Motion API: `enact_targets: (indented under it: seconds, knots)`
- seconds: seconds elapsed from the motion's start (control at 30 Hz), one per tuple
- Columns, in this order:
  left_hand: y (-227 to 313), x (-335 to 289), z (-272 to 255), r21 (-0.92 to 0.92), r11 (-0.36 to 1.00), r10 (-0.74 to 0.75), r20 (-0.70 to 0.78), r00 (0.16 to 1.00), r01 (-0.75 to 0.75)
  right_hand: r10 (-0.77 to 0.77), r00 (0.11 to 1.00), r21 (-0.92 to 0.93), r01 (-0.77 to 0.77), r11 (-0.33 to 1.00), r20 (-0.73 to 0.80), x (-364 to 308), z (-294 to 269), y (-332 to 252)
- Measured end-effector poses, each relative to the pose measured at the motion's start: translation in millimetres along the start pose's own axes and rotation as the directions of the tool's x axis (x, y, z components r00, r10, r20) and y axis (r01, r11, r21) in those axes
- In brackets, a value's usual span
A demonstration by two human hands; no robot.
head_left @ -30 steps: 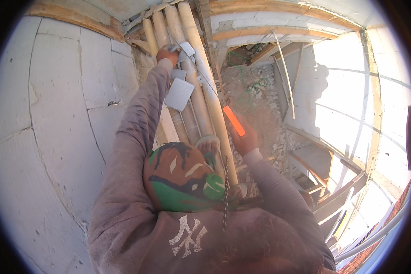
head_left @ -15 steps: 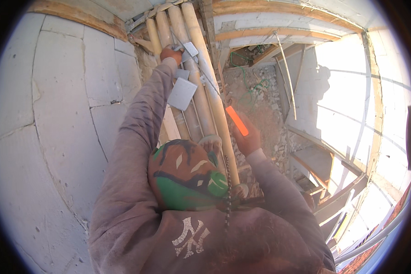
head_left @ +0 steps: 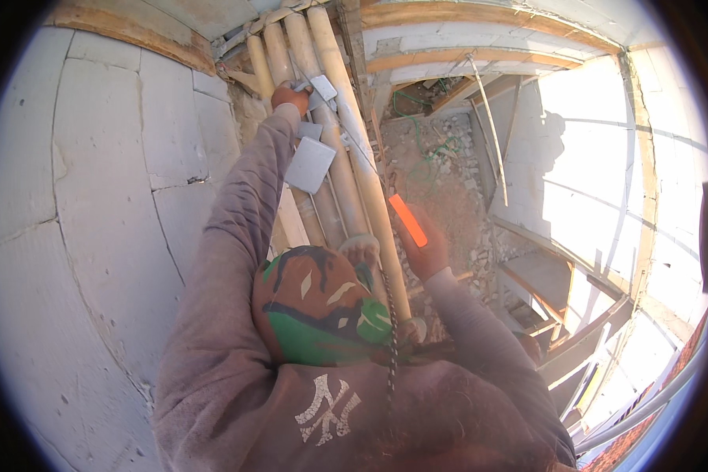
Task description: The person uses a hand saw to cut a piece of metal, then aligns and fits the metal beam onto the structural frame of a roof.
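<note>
My right grip (head_left: 427, 245) is clamped on an orange-handled tool (head_left: 408, 221). My left grip (head_left: 291, 97) is at a grey block (head_left: 323, 87) on the poles (head_left: 374, 187); closure: cannot tell. I judge: sawing; next, steady the block.

Block wall (head_left: 106, 165) left; sunlit wall (head_left: 590, 157) right; rubble-strewn floor (head_left: 434, 187).

The right hand (head_left: 431, 253) is blurred, partly covered by a straight orange bar (head_left: 408, 221); the small grey object (head_left: 300, 85) in the left hand (head_left: 290, 97) cannot be made out.
</note>
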State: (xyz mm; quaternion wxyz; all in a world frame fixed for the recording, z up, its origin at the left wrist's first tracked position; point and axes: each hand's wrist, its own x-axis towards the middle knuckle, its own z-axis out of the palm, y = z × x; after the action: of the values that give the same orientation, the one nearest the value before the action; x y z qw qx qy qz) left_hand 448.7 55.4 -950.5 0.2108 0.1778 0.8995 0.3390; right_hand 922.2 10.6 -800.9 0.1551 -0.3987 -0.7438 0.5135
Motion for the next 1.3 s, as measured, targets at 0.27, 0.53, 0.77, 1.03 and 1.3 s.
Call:
enact_targets:
  seconds: [0.27, 0.53, 0.77, 1.03, 1.3]
  knots:
    - [19.7, -17.3, 15.2, 0.048, 0.998, 0.031, 0.022, 0.999, -0.032, 0.149, 0.989, -0.031, -0.149, 0.988, 0.019, 25.5, 1.9, -8.0]
    - [7.0, -7.0, 21.3, -0.044, 0.999, -0.013, 0.044, 0.999, 0.015, -0.020, 0.998, -0.083, 0.015, 0.996, -0.052, -5.9, 1.0, 30.8]
    - [8.4, -7.3, 15.8, 0.014, 1.000, -0.005, 0.046, 0.999, 0.004, 0.019, 0.999, 0.002, -0.019, 1.000, -0.027, 25.1, 23.9, 29.3]
    - [5.7, -8.6, 8.4, -0.011, 1.000, -0.004, 0.028, 1.000, 0.004, -0.020, 1.000, -0.037, 0.020, 0.999, -0.013, 22.8, 16.5, 25.4]
    - [-19.0, -15.3, 0.7, -0.568, 0.822, -0.033, 0.021, 0.999, 0.039, -0.201, 0.970, 0.031, 0.207, 0.978, -0.133, 37.8, 14.9, -5.3]
